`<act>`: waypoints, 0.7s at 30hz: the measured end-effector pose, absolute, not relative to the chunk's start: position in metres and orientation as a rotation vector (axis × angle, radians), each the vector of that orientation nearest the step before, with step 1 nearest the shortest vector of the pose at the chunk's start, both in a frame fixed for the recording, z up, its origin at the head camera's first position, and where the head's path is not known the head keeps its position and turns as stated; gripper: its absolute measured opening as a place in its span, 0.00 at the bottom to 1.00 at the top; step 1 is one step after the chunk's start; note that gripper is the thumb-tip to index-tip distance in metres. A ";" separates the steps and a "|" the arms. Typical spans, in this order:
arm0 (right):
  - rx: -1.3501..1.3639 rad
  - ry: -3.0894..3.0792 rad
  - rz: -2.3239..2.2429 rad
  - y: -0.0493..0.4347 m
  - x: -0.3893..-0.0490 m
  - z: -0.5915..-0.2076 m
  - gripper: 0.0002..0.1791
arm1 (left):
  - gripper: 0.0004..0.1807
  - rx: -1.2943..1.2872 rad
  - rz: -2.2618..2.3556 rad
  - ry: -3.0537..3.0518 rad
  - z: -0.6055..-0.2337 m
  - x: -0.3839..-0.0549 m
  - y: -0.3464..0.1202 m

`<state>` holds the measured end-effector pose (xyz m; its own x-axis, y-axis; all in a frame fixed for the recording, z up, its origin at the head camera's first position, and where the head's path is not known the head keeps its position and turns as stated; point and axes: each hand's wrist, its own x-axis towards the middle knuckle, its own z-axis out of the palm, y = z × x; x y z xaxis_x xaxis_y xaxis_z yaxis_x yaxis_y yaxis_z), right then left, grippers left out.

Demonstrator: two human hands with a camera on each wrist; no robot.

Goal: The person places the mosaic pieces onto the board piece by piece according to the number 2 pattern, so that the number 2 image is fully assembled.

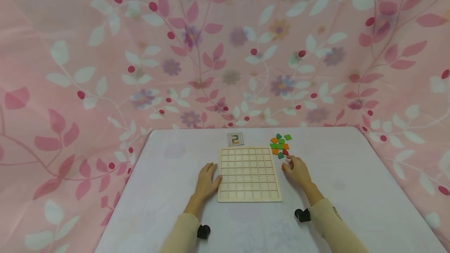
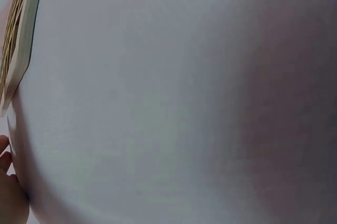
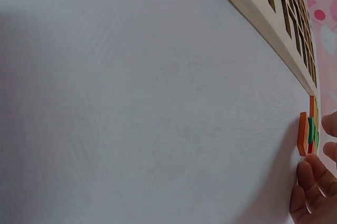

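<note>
A pale wooden board [image 1: 249,173] with a raised grid lies flat on the white table. My left hand [image 1: 206,182] rests at its left side, thumb right at the rim, with no piece in its fingers. Beyond the right edge of the board, my right hand [image 1: 297,171] reaches toward an orange piece [image 1: 283,167], its thumb tip over the piece and a gap between thumb and forefinger. The right wrist view shows that orange piece [image 3: 303,133] standing out from the others, close by the fingertips [image 3: 311,163].
Several small green, orange and red pieces [image 1: 279,146] lie loosely grouped at the board's upper right. A small gridded picture card [image 1: 235,139] is behind the board. The table [image 1: 168,190] ends at a pink floral cloth [image 1: 225,50].
</note>
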<state>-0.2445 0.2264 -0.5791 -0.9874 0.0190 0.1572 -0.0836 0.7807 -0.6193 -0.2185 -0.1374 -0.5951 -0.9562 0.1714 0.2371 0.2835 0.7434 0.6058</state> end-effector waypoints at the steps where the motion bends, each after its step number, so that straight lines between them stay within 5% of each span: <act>1: 0.053 -2.807 1.008 0.226 -0.244 -0.580 0.22 | 0.29 -0.376 -1.009 -2.768 -0.595 -0.218 -0.138; 21: 0.195 -2.785 1.171 0.231 -0.234 -0.579 0.26 | 0.28 -0.613 -0.727 -2.873 -0.576 -0.225 -0.142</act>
<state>-0.2345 0.2311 -0.5786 -0.9852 -0.0740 0.1546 -0.1623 0.6935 -0.7019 -0.2251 -0.1419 -0.5762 -0.9115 0.3558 0.2064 0.4111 0.8032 0.4312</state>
